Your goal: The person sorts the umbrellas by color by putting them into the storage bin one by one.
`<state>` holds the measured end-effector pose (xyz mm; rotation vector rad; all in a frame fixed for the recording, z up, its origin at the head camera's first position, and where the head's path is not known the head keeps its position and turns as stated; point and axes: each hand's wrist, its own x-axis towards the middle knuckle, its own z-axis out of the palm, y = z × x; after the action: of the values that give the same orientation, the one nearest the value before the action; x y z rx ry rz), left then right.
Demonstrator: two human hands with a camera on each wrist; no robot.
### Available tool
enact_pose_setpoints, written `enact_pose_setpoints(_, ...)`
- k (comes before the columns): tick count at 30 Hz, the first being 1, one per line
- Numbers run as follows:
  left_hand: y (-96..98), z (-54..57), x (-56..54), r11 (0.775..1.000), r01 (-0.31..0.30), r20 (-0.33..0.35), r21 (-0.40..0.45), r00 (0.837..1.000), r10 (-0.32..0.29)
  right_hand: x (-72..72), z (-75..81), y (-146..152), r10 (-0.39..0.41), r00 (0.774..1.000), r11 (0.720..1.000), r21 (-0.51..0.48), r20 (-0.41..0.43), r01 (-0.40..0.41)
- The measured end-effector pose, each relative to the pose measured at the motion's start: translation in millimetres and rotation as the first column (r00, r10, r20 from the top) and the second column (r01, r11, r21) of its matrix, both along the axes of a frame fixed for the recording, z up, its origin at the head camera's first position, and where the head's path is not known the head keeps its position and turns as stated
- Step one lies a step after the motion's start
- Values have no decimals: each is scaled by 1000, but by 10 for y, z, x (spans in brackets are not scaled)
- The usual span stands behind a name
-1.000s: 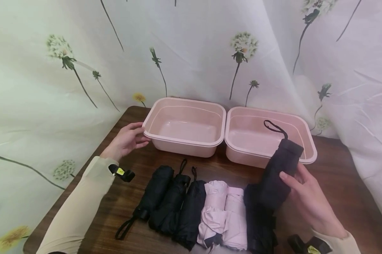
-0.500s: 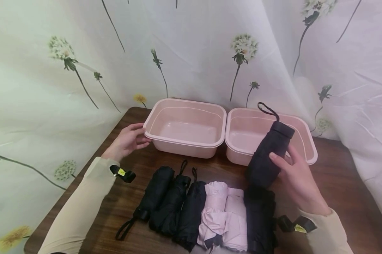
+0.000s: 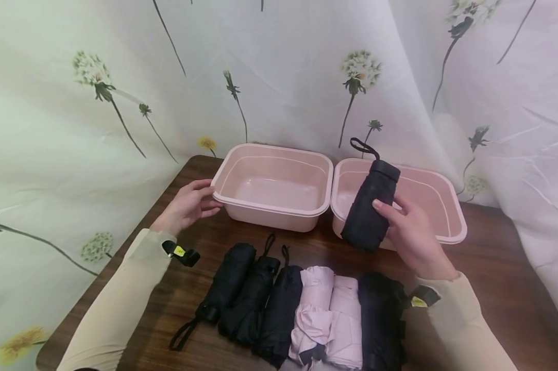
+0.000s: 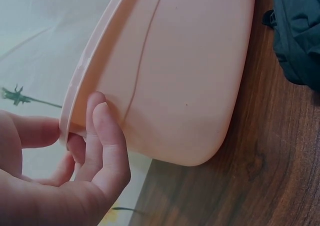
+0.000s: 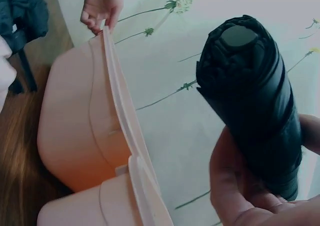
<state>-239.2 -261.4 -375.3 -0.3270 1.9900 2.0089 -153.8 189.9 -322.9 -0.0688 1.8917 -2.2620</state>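
Note:
My right hand (image 3: 413, 229) holds a folded black umbrella (image 3: 371, 206) above the front rim of the right pink basin (image 3: 445, 196). The umbrella leans, its wrist loop hanging off the upper end. Fingers and thumb wrap round its sides in the right wrist view, where the rolled end of the umbrella (image 5: 250, 81) faces the camera. My left hand (image 3: 186, 206) pinches the rim of the left pink basin (image 3: 274, 216) at its left corner. In the left wrist view the fingertips (image 4: 105, 121) lie beneath that rim, against the outer wall.
Several folded umbrellas lie side by side at the front of the brown table (image 3: 167, 288): black umbrellas (image 3: 246, 293) on the left, two pink umbrellas (image 3: 345, 319) in the middle, a black umbrella (image 3: 381, 319) on the right. A flowered cloth (image 3: 283, 77) hangs behind the basins.
My right hand has carried the black umbrella up and leftward from above the row's right end to over the right basin's front rim. The left hand has stayed at the left basin.

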Motion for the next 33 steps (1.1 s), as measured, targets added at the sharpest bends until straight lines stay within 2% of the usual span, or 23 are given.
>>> enact_pose_setpoints(4,12,6,5,1000,-8,9,2,1000,8,-115,12,-80,17,997,1000,23,70,-18)
enact_pose_setpoints(7,22,15,10,1000,-9,15,13,1000,9,-194,8,-125,85,991,996,27,100,-88)
enact_pose_setpoints(11,24,20,12,999,-10,15,30,1000,9,-288,1,-184,197,974,980,-61,110,-192)
enact_pose_setpoints(13,22,17,11,1000,-12,11,23,1000,12,-327,5,-216,229,967,970,-107,115,-217)
enact_pose_setpoints(16,26,8,8,1000,-19,8,3,1000,19,-387,13,-277,254,959,963,-122,126,-239)
enact_pose_setpoints(21,25,-11,3,1000,-24,12,-9,1000,24,-496,10,-384,249,956,968,-80,156,-238)
enact_pose_setpoints(28,17,-23,-17,1000,-20,18,9,1000,20,-628,-36,-453,247,956,969,-23,156,-247)
enact_pose_setpoints(33,26,-11,-26,999,-34,17,6,999,34,-713,-68,-514,210,964,977,8,165,-214)
